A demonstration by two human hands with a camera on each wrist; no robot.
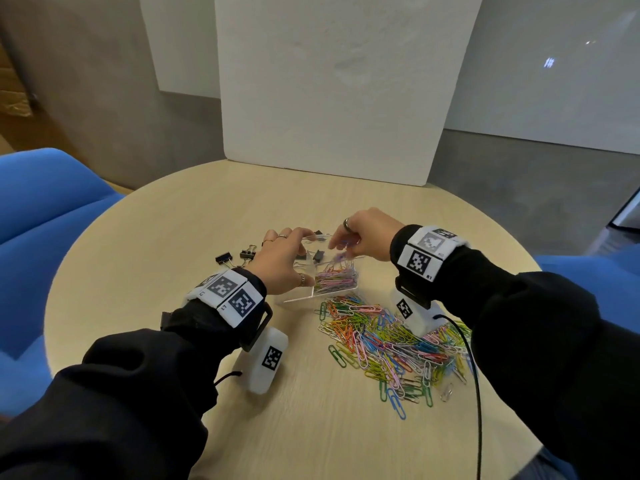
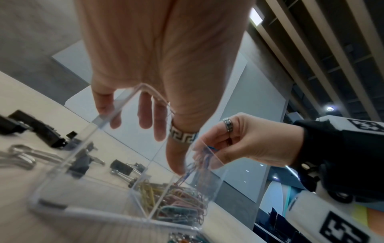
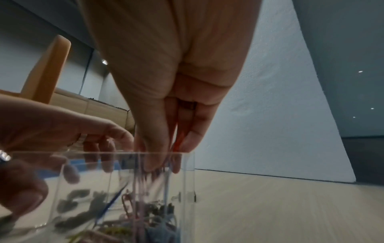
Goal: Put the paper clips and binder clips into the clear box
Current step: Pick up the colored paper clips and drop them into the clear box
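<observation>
The clear box (image 1: 300,299) stands mid-table; its right compartment holds a heap of coloured paper clips (image 1: 335,279), and a black binder clip (image 1: 318,255) lies in a back compartment. My left hand (image 1: 280,261) grips the box (image 2: 108,115) from the left, fingers over its rim. My right hand (image 1: 363,237) pinches a bunch of paper clips (image 2: 204,158) over the right compartment, fingertips just inside the rim (image 3: 187,164). A big loose pile of paper clips (image 1: 391,344) lies in front of the box. Two binder clips (image 1: 223,258) lie on the table left of it.
The round wooden table (image 1: 173,220) has a white board (image 1: 329,98) leaning at its far edge. Blue chairs (image 1: 45,209) stand to the left and right. A black cable (image 1: 476,375) runs over the table's right side near the clip pile.
</observation>
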